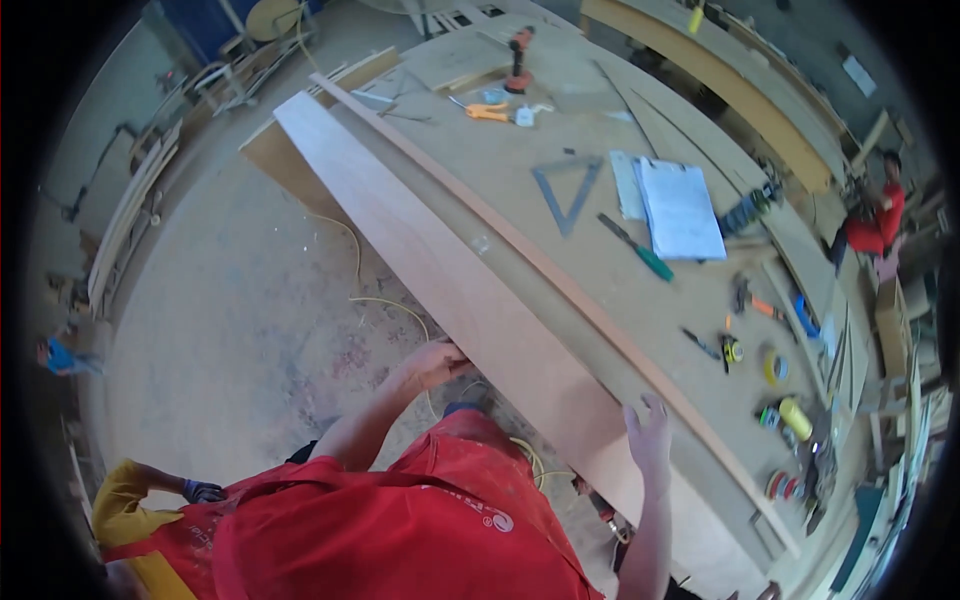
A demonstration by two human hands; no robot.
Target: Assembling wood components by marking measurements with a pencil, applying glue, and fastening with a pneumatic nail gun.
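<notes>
A long, pale wooden board lies slantwise along the near side of the workbench, from far left to near right. My left hand is closed at the board's near edge, its fingertips partly hidden by the wood. Over the far side of the same board, my right hand is raised with fingers apart and holds nothing. A narrow wooden strip runs roughly parallel just beyond the board, with a gap between them.
On the workbench lie a set square, papers, a green-handled tool, a hammer and a tape measure. A cordless drill stands farther back. A yellow-sleeved person is close at left. A cord crosses the floor.
</notes>
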